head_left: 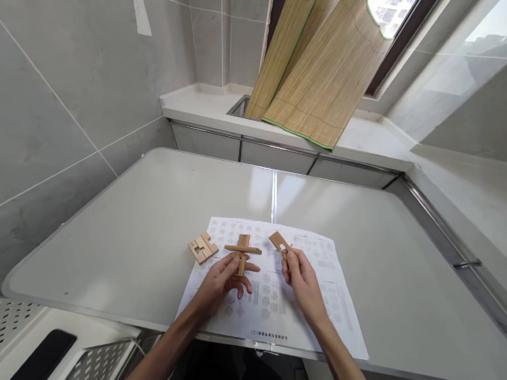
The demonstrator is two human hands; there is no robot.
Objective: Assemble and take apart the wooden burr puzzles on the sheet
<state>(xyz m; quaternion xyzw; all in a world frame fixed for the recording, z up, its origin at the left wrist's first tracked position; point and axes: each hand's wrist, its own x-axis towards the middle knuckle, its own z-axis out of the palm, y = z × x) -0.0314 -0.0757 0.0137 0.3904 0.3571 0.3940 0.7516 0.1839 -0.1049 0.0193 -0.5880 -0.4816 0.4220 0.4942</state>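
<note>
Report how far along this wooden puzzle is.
Partly built, it seems: the crossed wooden pieces in the left hand already meet. The right hand holds a separate flat wooden piece. Probably left: adding that piece, then the notched wooden pieces, which lie apart at the left edge of the printed sheet.

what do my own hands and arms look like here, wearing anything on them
Both the left hand and the right hand are bare, without gloves. No sleeves cover the visible forearms, and no watch or bracelet shows at either wrist. I can make out no rings, though the fingers are small in the picture.
</note>
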